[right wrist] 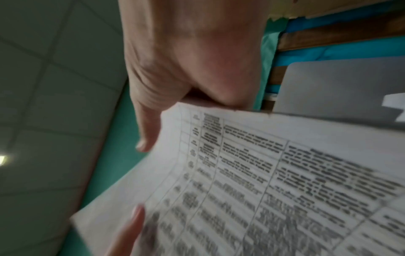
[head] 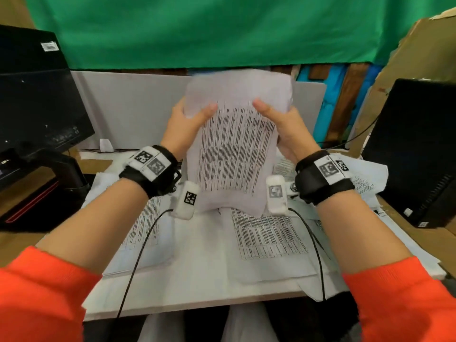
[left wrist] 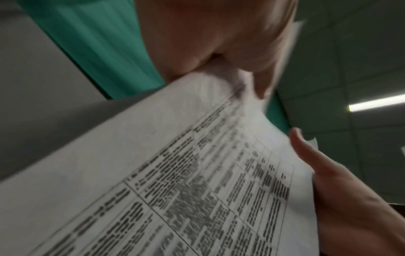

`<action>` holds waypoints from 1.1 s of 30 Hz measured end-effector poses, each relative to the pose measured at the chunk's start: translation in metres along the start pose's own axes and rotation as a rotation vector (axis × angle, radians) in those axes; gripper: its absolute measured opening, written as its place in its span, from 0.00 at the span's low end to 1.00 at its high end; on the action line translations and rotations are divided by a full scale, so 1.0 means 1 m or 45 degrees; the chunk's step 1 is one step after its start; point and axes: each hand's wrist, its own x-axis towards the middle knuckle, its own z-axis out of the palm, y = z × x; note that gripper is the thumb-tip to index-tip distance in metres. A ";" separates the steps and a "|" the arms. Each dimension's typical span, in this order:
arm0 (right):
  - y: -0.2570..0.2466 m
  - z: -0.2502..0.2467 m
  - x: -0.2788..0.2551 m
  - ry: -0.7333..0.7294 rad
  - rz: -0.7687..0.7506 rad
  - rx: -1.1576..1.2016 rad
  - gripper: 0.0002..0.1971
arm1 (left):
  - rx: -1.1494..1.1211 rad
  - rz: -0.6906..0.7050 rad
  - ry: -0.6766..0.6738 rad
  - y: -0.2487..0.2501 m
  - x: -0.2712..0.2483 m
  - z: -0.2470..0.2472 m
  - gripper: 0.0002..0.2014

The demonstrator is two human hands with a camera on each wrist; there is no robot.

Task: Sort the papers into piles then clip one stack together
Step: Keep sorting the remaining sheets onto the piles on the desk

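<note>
I hold a stack of printed table sheets (head: 234, 149) upright above the desk. My left hand (head: 190, 119) grips its left edge, thumb on the front and fingers behind. On the opposite edge my right hand (head: 276, 119) holds it the same way. The lower edge hangs just above other papers. In the left wrist view the sheets (left wrist: 175, 181) run from my left palm (left wrist: 208, 43) to my right hand's thumb (left wrist: 317, 164). The right wrist view shows the sheets (right wrist: 263, 181) under my right hand (right wrist: 186, 69). No clip is visible.
More printed sheets lie on the desk: a pile at left (head: 143, 233), one in the middle (head: 269, 238), crumpled ones at right (head: 365, 178). A dark monitor (head: 37, 107) stands left, a black computer case (head: 414, 154) right, a grey partition (head: 128, 104) behind.
</note>
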 end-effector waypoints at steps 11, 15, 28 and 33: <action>0.041 -0.020 -0.018 -0.030 0.257 -0.223 0.36 | 0.224 -0.396 -0.277 -0.037 -0.014 -0.021 0.49; 0.091 -0.022 -0.042 0.003 0.396 -0.147 0.39 | 0.489 -0.544 -0.354 -0.052 -0.043 -0.004 0.46; 0.123 -0.051 -0.053 0.151 0.676 -0.024 0.35 | 0.246 -0.677 -0.023 -0.112 -0.032 -0.016 0.24; 0.130 -0.043 -0.054 0.093 0.845 -0.057 0.26 | 0.251 -1.064 -0.185 -0.141 -0.037 -0.003 0.50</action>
